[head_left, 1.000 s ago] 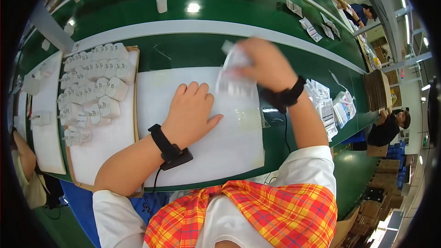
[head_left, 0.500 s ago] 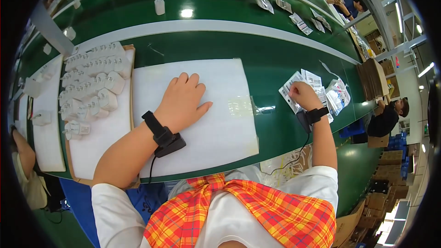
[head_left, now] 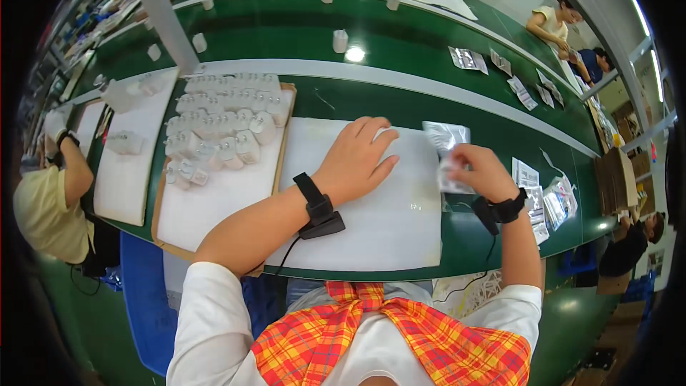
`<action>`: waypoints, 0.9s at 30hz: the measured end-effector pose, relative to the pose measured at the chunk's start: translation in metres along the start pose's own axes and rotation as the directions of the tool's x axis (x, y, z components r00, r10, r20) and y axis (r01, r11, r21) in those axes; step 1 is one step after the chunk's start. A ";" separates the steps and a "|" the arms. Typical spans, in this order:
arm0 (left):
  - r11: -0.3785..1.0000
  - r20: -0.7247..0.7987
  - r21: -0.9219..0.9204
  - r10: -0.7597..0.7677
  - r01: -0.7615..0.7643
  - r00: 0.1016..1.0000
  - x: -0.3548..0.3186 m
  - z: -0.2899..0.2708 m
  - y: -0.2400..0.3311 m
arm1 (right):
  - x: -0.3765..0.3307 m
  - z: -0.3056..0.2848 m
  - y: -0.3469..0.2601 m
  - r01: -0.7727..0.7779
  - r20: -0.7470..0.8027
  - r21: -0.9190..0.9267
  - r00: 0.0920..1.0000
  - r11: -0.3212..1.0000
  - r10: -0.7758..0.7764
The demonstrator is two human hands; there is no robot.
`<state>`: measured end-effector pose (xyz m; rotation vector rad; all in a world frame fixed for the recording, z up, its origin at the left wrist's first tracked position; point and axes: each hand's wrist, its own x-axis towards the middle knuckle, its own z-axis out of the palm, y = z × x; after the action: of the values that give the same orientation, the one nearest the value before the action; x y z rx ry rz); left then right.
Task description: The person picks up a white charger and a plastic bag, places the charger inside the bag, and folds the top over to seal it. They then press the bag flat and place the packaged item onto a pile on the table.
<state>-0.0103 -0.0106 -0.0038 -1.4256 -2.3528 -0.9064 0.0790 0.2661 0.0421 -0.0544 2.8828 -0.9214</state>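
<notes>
Your left hand lies flat, palm down, fingers spread and extended forward. Your right hand is raised, fingers curled in a pinching grip.

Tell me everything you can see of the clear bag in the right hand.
The clear plastic bag is small, flat and glossy, see-through with pale glare on it. The right hand pinches its lower edge, holding it up over the green bench top, just past the right edge of the white mat. Its upper part sticks out beyond the fingers, slightly crumpled. Whether anything is inside cannot be told. The left hand lies flat on the mat, apart from it.
</notes>
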 end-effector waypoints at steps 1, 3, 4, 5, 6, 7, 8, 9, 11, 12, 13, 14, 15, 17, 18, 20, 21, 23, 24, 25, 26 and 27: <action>0.996 -0.131 -0.029 0.077 -0.081 0.988 0.006 -0.004 0.003 | 0.010 0.010 -0.020 0.135 0.054 0.116 0.988 0.984 -0.142; 0.986 -0.256 -0.027 0.151 -0.163 0.955 0.010 -0.005 0.003 | 0.036 0.037 -0.051 0.351 0.094 -0.041 0.934 0.936 -0.346; 0.980 -0.147 -0.185 0.046 -0.074 0.988 0.008 0.002 -0.001 | 0.050 0.056 -0.049 0.364 0.088 -0.038 0.929 0.931 -0.359; 0.944 -0.021 -0.329 -0.040 0.031 0.999 0.007 0.008 -0.004 | 0.063 0.080 -0.042 0.398 0.098 0.017 0.912 0.917 -0.397; 0.879 0.117 -0.453 -0.107 0.149 0.987 0.007 0.013 -0.011 | 0.071 0.095 -0.033 0.428 0.105 0.071 0.895 0.901 -0.433; 0.883 0.116 -0.441 -0.121 0.160 0.986 0.006 0.012 -0.017 | 0.074 0.096 -0.040 0.440 0.110 0.080 0.888 0.894 -0.447; 0.827 0.219 -0.491 -0.188 0.275 0.957 0.007 0.012 -0.025 | 0.075 0.095 -0.045 0.433 0.143 0.103 0.884 0.895 -0.444; 0.755 0.322 -0.530 -0.242 0.386 0.915 0.009 0.011 -0.034 | 0.076 0.092 -0.051 0.422 0.177 0.123 0.881 0.898 -0.439; 0.665 0.427 -0.560 -0.280 0.494 0.860 0.009 0.014 -0.044 | 0.071 0.089 -0.052 0.403 0.216 0.140 0.879 0.904 -0.425; 0.699 0.423 -0.554 -0.230 0.451 0.877 0.009 0.016 -0.049 | 0.064 0.088 -0.048 0.450 0.300 0.070 0.841 0.890 -0.449; 0.730 0.418 -0.548 -0.184 0.409 0.889 0.008 0.017 -0.055 | 0.057 0.088 -0.047 0.500 0.388 0.008 0.796 0.866 -0.464; 0.757 0.413 -0.542 -0.137 0.365 0.900 0.008 0.020 -0.059 | 0.043 0.083 -0.050 0.460 0.395 -0.010 0.818 0.888 -0.419; 0.754 0.410 -0.543 -0.147 0.370 0.900 0.006 0.018 -0.056 | 0.027 0.076 -0.057 0.426 0.402 -0.023 0.832 0.904 -0.382; 0.964 0.212 -0.252 -0.032 0.086 0.977 0.002 0.011 -0.035 | -0.001 0.068 -0.054 0.468 0.434 0.000 0.796 0.884 -0.422; 0.963 0.207 -0.257 -0.032 0.086 0.978 0.002 0.009 -0.029 | -0.005 0.061 -0.052 0.510 0.458 0.027 0.758 0.860 -0.464; 0.987 0.211 -0.110 -0.095 0.120 0.973 0.004 0.009 -0.016 | 0.002 0.038 -0.040 0.551 0.508 0.148 0.670 0.821 -0.541; 0.989 0.210 -0.030 -0.132 0.141 0.969 0.004 0.011 -0.013 | 0.010 0.030 -0.040 0.580 0.536 0.281 0.566 0.765 -0.626; 0.981 0.201 0.049 -0.193 0.187 0.960 -0.003 0.021 -0.006 | 0.083 -0.004 -0.072 0.146 0.874 -0.078 0.487 0.986 -0.003; 0.969 0.178 0.117 -0.237 0.219 0.955 -0.006 0.023 -0.002 | 0.117 -0.006 -0.082 0.200 0.648 -0.008 0.747 0.980 -0.147; 0.960 0.154 0.171 -0.250 0.223 0.956 -0.004 0.025 0.001 | 0.154 0.012 -0.058 0.349 0.199 0.333 0.882 0.876 -0.427; 0.958 0.149 0.176 -0.256 0.229 0.955 -0.004 0.025 0.000 | 0.194 0.016 -0.064 0.293 -0.029 0.191 0.956 0.937 -0.294; 0.973 0.166 0.119 -0.218 0.200 0.962 0.002 0.027 0.001 | 0.244 0.026 -0.039 0.196 -0.249 0.223 0.959 0.955 -0.139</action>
<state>-0.0077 0.0077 -0.0235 -1.2847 -2.6812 -0.7224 -0.1606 0.2026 0.0192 -0.1864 2.9802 -1.3987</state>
